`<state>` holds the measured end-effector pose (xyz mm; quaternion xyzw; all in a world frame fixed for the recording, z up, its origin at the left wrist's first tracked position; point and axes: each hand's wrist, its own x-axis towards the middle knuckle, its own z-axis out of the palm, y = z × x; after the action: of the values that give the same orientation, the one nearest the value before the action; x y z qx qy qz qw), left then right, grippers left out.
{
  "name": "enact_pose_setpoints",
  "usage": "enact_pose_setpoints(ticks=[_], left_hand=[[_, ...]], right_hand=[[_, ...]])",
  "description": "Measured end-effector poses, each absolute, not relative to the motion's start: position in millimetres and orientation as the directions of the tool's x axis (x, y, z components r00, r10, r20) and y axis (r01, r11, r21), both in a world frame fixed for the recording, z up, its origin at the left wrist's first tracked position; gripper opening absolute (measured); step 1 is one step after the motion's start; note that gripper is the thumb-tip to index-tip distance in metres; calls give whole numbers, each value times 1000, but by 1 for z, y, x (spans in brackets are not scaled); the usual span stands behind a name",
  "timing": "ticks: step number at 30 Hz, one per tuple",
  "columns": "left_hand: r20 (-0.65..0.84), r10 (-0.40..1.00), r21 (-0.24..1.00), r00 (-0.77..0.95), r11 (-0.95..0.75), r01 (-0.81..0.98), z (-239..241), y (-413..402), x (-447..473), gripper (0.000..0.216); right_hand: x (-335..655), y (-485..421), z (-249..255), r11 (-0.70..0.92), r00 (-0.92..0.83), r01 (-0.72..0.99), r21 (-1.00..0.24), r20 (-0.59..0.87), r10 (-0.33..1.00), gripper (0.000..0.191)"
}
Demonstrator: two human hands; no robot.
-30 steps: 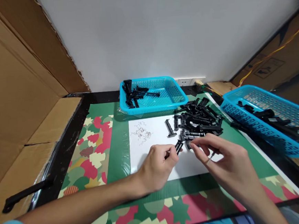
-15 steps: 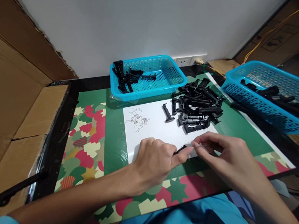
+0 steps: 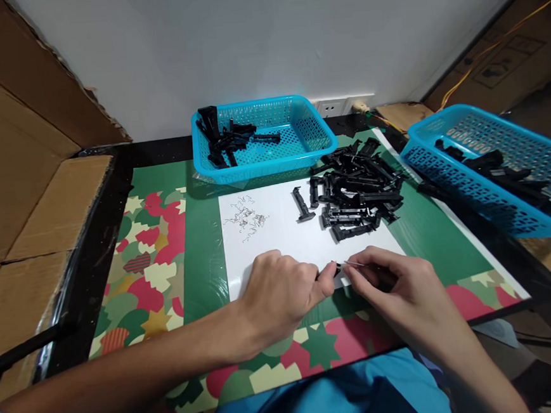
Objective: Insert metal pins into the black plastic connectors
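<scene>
My left hand (image 3: 282,290) is closed round a black plastic part (image 3: 337,268). Only its tip shows past the thumb; the rest is hidden in the fist. Just to the right, my right hand (image 3: 396,280) pinches a thin metal needle-like tool (image 3: 353,263) between thumb and forefinger. The tool's point is close to the part's exposed end; I cannot tell whether they touch. Beyond the hands, a white sheet (image 3: 272,257) carries a scatter of fine bent wires (image 3: 246,218). One loose black part (image 3: 303,205) lies on it, left of a heap of similar black parts (image 3: 362,184).
A blue basket (image 3: 267,167) with several black parts stands by the wall. Another blue basket (image 3: 485,199), also holding black parts, is at the right. Cardboard (image 3: 27,207) borders the left side. A wall socket (image 3: 332,108) sits behind the table.
My left thumb has drawn back from the right fingertips, and the black part's end now shows between the hands. The whole view has shifted slightly.
</scene>
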<state>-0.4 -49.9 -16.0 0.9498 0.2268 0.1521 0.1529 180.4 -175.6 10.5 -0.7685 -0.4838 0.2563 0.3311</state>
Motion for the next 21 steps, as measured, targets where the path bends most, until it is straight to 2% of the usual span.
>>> enact_pose_setpoints(ticks=[7,13,21], left_hand=[[214,510,379,833,-829,411,-11,-50,0,81],[191,515,407,836,-816,410,-11,-50,0,79],[191,528,422,828,-805,416,-11,-50,0,81]], right_hand=[[177,-182,7,-272,348,544,-794,-82,934,24],[177,-180,8,-215,287,649,-730,-27,958,21],[172,-178,5,-164,290,693,-702,63,955,14]])
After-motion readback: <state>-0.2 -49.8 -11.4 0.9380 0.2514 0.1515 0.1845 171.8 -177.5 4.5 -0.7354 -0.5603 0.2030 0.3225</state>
